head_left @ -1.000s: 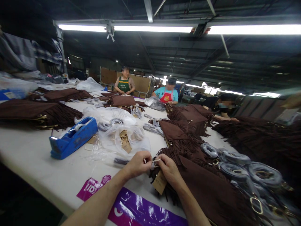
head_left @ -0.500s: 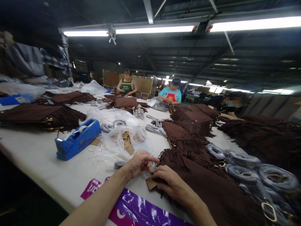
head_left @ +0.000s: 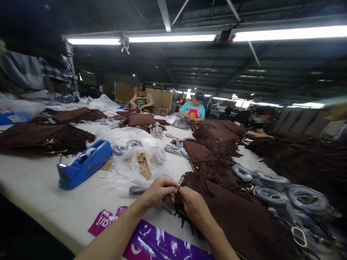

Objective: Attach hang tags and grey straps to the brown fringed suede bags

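Close together at the left end of a dark brown fringed bag [head_left: 230, 213], my two hands meet fingertip to fingertip. A thin white string [head_left: 178, 187] shows between them. My left hand [head_left: 160, 190] is closed, thumb and index finger pinched on that string. Just right of it, my right hand [head_left: 193, 202] is closed too, its fingertips pinched at the string beside the bag's edge. The brown card tag seen earlier is hidden now. Left of my hands lies a clear plastic bag [head_left: 159, 162] with brown card tags [head_left: 143, 167] inside.
A blue tape dispenser [head_left: 85, 164] stands on the white table [head_left: 35, 184]. Purple printed plastic [head_left: 165, 240] lies in front. Wrapped coiled straps [head_left: 273, 196] rest at right. More fringed bags [head_left: 200, 151] are stacked beyond. Several co-workers, one in a red apron [head_left: 193, 111], work across the table.
My right hand has risen off the card tag and come to my left hand, which has curled from a pointing finger into a pinch. The view has shifted slightly right.
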A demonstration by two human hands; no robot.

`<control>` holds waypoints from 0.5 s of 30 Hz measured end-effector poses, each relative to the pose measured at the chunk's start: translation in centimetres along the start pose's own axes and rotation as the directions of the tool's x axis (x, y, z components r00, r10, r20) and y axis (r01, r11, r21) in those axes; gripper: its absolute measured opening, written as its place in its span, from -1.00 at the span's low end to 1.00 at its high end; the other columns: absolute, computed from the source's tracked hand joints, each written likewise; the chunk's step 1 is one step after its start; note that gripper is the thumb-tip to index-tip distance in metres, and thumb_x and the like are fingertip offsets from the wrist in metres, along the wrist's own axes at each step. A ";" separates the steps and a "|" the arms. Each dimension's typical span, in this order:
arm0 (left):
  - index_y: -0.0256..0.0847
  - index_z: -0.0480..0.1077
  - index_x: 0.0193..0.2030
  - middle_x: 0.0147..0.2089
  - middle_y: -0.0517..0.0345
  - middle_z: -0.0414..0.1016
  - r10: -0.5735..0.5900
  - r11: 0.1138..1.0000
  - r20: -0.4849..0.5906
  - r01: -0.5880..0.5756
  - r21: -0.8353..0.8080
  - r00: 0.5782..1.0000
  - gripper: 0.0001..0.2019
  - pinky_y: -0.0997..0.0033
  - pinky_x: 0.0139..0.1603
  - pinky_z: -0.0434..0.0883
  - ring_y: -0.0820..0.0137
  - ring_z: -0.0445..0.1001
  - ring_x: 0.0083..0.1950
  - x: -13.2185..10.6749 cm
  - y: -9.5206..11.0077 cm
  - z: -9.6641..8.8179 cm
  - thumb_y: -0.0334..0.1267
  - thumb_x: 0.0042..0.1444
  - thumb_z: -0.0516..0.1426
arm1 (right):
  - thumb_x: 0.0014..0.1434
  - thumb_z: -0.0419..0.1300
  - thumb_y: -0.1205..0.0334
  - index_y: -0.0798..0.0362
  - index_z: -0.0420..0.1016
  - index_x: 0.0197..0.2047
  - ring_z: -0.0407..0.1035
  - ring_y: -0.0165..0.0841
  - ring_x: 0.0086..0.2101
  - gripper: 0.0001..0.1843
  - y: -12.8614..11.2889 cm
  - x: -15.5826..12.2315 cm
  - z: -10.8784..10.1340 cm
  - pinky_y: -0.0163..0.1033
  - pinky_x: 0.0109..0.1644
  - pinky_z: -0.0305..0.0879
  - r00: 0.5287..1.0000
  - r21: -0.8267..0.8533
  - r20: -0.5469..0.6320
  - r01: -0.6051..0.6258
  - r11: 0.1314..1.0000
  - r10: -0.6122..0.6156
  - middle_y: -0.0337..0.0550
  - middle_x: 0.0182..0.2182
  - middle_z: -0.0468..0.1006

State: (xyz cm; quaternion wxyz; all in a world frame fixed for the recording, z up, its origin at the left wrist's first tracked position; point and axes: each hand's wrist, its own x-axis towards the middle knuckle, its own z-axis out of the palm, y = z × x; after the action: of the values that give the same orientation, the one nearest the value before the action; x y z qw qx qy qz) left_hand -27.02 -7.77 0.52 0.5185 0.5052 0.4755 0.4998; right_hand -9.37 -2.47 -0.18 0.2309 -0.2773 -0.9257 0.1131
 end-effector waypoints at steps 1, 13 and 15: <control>-0.30 0.56 -0.08 -0.42 0.09 0.56 0.042 0.997 0.005 -0.042 0.063 0.999 -0.65 0.60 -0.58 0.21 0.46 0.45 -0.48 -0.1 0.0 0.1 -0.26 -0.03 0.19 | 0.25 -0.07 0.43 0.04 0.46 -0.27 0.39 -0.35 -0.39 -0.71 -0.1 0.1 0.1 -0.34 -0.33 0.17 1.000 -0.025 0.010 -0.013 1.000 0.013 -0.13 -0.40 0.52; -0.14 0.55 -0.12 -0.21 0.06 0.58 0.505 0.604 -0.108 -0.261 0.753 0.856 -0.72 0.37 -0.08 0.36 0.28 0.50 -0.17 -1.5 2.3 -1.0 -0.40 0.11 0.07 | 0.27 0.06 0.14 0.05 0.53 -0.35 0.40 -0.37 -0.41 -0.71 -0.9 0.4 -0.8 -0.33 -0.29 0.20 0.990 0.341 -0.038 -0.115 0.933 0.136 -0.23 -0.46 0.55; -0.15 0.52 -0.25 -0.25 0.09 0.57 0.555 0.574 -0.260 -0.138 0.807 0.790 -0.80 0.37 -0.11 0.35 0.28 0.49 -0.19 -2.3 4.0 -2.7 -0.38 0.13 0.06 | 0.28 0.03 0.10 0.06 0.49 -0.41 0.36 -0.38 -0.43 -0.66 -0.4 0.3 -1.0 -0.33 -0.31 0.20 0.985 0.408 -0.061 -0.125 0.904 0.164 -0.25 -0.50 0.50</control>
State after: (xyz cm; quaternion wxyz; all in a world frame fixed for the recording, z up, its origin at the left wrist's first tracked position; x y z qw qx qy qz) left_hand -29.95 -10.01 4.40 0.0105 0.6155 0.6390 0.4613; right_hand -9.30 -2.59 0.92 0.3175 -0.2969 -0.8475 0.3047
